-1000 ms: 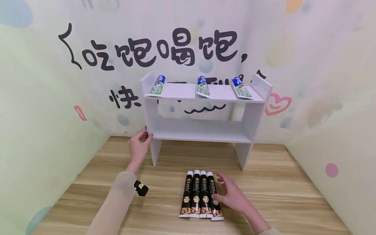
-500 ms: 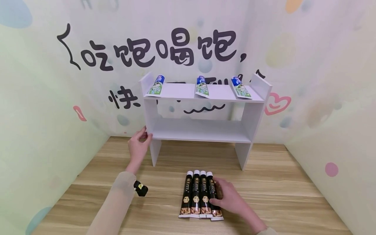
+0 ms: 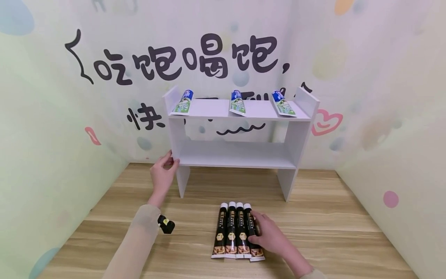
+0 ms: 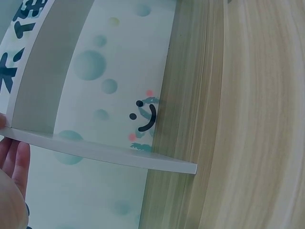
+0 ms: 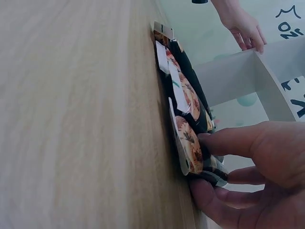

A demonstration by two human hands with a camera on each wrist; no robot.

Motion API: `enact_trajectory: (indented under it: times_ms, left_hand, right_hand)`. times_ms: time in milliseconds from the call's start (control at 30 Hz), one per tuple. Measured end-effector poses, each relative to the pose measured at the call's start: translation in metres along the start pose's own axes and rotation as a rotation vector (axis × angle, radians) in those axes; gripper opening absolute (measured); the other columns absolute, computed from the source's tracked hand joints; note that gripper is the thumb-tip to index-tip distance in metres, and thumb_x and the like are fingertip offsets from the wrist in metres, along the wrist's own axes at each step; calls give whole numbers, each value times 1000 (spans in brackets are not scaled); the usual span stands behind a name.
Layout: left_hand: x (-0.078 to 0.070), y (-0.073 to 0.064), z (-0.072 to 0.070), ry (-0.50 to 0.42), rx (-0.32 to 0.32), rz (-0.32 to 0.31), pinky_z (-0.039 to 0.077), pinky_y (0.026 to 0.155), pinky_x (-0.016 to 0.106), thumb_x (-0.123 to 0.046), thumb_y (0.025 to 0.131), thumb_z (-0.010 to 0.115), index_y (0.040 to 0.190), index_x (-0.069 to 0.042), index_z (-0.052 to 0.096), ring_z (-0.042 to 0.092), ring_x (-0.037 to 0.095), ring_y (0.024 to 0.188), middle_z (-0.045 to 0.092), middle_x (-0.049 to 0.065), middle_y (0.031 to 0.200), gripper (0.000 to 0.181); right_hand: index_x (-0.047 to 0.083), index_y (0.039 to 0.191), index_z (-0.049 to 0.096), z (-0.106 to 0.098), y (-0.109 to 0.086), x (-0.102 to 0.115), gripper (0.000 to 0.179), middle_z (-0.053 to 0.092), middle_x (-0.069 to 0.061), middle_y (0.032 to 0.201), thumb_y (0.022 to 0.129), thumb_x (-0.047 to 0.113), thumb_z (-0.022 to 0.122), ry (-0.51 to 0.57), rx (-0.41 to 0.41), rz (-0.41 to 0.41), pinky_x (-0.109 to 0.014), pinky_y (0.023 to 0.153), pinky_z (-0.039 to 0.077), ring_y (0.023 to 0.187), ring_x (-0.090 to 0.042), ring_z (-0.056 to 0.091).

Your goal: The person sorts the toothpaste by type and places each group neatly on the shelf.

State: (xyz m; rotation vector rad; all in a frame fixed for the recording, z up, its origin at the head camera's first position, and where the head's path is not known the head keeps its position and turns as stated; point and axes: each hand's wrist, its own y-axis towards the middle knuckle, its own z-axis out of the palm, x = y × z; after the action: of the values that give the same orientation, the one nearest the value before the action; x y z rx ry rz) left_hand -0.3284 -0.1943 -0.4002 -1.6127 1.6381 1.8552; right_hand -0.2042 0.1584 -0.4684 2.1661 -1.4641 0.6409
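In the head view, my left hand (image 3: 162, 176) holds the left side panel of the white shelf (image 3: 237, 154). The left wrist view has its thumb on one face of the panel and its fingers (image 4: 21, 164) on the other. My right hand (image 3: 271, 236) grips the rightmost of several black toothpaste tubes (image 3: 231, 228) with white caps, lying side by side on the table. In the right wrist view, the right thumb (image 5: 233, 139) presses the held tube (image 5: 188, 143) from above, while the fingers curl round its outer side near the tabletop.
Three blue-and-green toothpaste tubes (image 3: 237, 103) lie spaced along the shelf's top board. The middle board (image 3: 237, 154) stands above the wooden table (image 3: 331, 228). Printed fabric walls enclose the back and both sides. A black device (image 3: 166, 224) sits on the left wrist.
My right hand has moved onto the rightmost black toothpaste tube, and its fingers have closed round it. The left hand stays on the shelf panel. The head view has shifted slightly.
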Motion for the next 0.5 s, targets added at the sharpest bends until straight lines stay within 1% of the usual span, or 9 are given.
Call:
enact_trajectory:
  times_ms: [67,167,267,333,400,500]
  left_hand:
    - [0,0,0,6,-4,-2,42,69,-1,-9,86,76,124,-2,66,59,-2,75,73,22,99,41]
    - [0,1,1,18,-12,0,40,72,1,-10,85,76,124,-3,67,66,12,77,74,21,98,41]
    - [-1,1,1,22,-9,0,40,72,1,-10,85,77,124,-3,67,68,25,82,74,20,99,41]
    - [-1,1,1,20,-6,-1,40,71,0,-10,85,77,125,-3,66,68,27,83,74,21,99,41]
    - [-2,1,1,19,-3,-5,40,70,0,-9,85,76,125,-2,66,68,28,83,74,21,100,41]
    - [-3,0,0,18,1,-10,39,71,-1,-8,85,76,125,-2,66,68,29,84,73,22,100,41]
  right_hand:
    - [-3,142,44,0,1,1,84,65,-12,103,71,16,84,15,4,9,-44,82,55,89,-19,59]
    - [-2,145,40,1,2,1,86,66,-7,91,72,13,83,88,31,37,-34,74,54,78,-15,58]
    - [-4,146,36,1,3,-1,87,68,-3,81,73,10,82,173,45,58,-26,65,51,70,-10,59]
    - [-6,145,37,0,4,-3,87,70,-3,78,72,9,82,209,49,78,-25,62,51,67,-10,60]
    - [-8,141,40,-2,5,-4,83,72,-5,77,71,9,82,236,57,103,-27,57,53,60,-11,61]
    - [-10,135,44,-5,7,-5,78,72,-7,77,70,9,82,287,84,167,-30,47,52,49,-13,58]
